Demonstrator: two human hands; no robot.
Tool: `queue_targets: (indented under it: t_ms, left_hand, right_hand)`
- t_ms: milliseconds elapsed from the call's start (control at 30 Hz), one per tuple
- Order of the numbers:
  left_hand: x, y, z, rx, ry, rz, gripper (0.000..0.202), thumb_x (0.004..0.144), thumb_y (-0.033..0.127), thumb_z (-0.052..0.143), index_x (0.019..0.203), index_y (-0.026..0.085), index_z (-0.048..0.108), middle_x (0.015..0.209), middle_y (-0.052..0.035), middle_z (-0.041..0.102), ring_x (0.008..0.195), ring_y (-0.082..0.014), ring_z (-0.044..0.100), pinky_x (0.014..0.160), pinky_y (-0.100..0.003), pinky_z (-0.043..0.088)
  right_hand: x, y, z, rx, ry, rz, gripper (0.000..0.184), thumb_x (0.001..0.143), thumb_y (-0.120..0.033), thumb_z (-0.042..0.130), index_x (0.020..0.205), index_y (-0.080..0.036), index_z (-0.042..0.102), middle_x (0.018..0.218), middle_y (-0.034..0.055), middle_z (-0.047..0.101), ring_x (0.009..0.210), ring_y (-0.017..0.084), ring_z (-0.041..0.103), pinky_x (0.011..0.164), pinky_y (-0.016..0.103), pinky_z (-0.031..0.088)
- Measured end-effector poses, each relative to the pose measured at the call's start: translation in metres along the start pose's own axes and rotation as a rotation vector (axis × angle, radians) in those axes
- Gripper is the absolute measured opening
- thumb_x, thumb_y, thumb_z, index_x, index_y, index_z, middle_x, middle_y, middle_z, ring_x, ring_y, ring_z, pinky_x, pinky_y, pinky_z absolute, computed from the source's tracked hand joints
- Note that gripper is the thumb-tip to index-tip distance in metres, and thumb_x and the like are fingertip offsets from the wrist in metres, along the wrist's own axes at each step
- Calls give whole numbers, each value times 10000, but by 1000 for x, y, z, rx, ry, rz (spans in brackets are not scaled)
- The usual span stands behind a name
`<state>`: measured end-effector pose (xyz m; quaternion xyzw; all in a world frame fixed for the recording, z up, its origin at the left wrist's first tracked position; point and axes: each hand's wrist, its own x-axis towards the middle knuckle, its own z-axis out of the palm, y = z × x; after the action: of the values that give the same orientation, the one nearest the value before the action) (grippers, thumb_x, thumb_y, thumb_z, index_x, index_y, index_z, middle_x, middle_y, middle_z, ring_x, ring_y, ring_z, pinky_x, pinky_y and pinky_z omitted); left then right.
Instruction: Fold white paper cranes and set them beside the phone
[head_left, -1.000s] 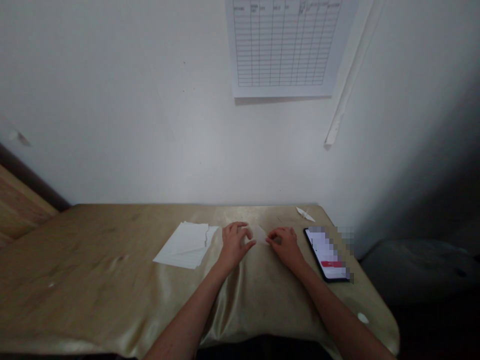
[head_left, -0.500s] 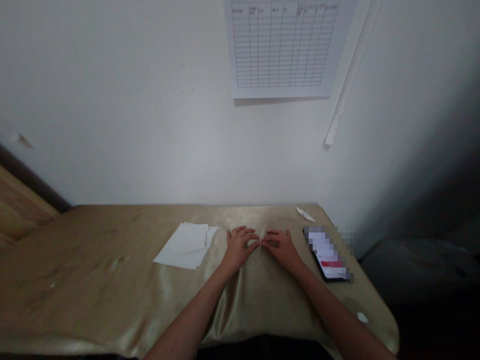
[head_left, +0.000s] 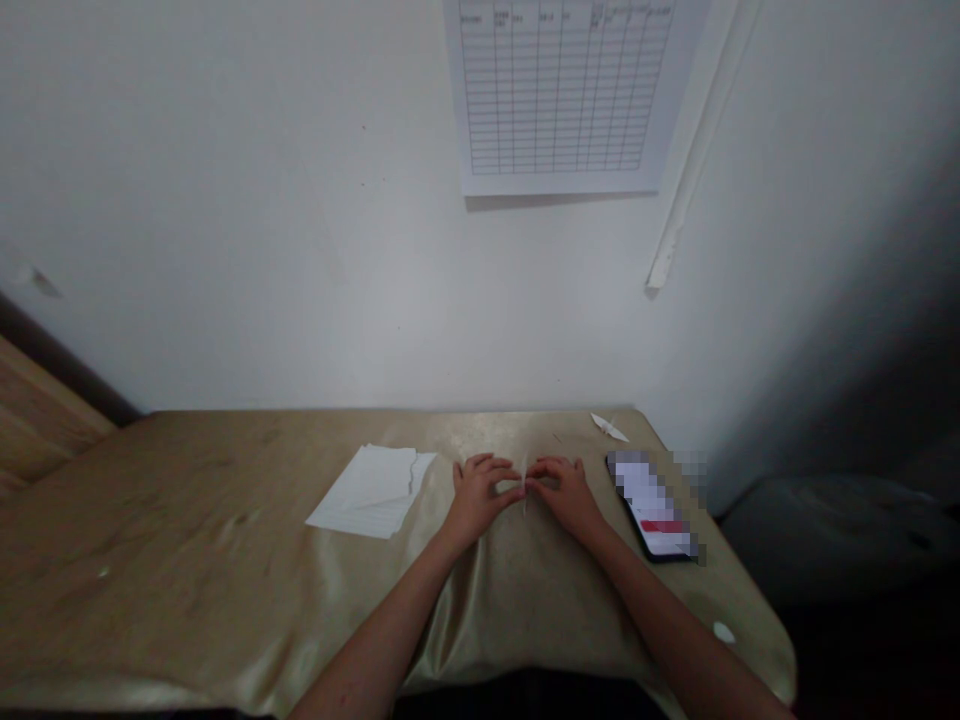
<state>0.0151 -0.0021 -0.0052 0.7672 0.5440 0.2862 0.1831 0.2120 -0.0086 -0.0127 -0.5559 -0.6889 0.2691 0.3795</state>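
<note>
My left hand [head_left: 478, 495] and my right hand [head_left: 564, 491] meet at the middle of the table [head_left: 187, 540]. Between their fingertips they pinch a small folded piece of white paper [head_left: 523, 470], which stands on edge. Both hands have their fingers curled in toward the paper. A stack of lined white sheets [head_left: 371, 490] lies flat just left of my left hand.
A phone [head_left: 651, 503] with a lit screen lies right of my right hand. A small folded white paper figure [head_left: 609, 427] sits at the far right corner. A white scrap [head_left: 724, 632] lies near the right front edge. A printed grid sheet [head_left: 559, 90] hangs on the wall.
The hands have come together. The paper, lying flatter between them a second ago, is now folded up on edge and pinched from both sides.
</note>
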Motion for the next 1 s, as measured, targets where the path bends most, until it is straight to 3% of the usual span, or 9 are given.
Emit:
queue_targets:
  t_ms: [167, 467, 767, 1000]
  left_hand:
    - [0, 2, -1, -13, -14, -1, 246, 790, 404, 817, 1030, 365, 787, 1275, -22, 723, 1342, -342, 480, 1171, -719, 122]
    - [-1, 5, -3, 11, -24, -6, 242, 801, 406, 805, 1038, 365, 783, 1281, -10, 716, 1338, -328, 480, 1174, -704, 143]
    - [-1, 2, -2, -3, -28, -5, 234, 816, 423, 781, 1041, 357, 780, 1290, -16, 710, 1340, -332, 460, 1172, -700, 126]
    - [-2, 1, -5, -5, -18, 4, 239, 798, 408, 795, 1030, 354, 783, 1278, -10, 712, 1327, -324, 472, 1169, -633, 203]
  right_hand:
    - [1, 2, 1, -3, -2, -3, 164, 850, -379, 638, 908, -282, 758, 1060, 41, 760, 1232, 287, 589, 1192, 671, 26]
    - [0, 2, 1, 20, 6, 8, 194, 867, -412, 641, 944, -279, 759, 1061, 44, 758, 1198, 280, 605, 1194, 663, -14]
    - [-2, -2, -1, -35, 45, -22, 195, 855, -411, 644, 950, -278, 752, 1058, 47, 760, 1189, 283, 604, 1193, 665, 32]
    - [-2, -3, -4, -45, 71, -43, 249, 845, -385, 644, 1048, -272, 733, 1091, 56, 761, 1177, 284, 620, 1200, 662, 41]
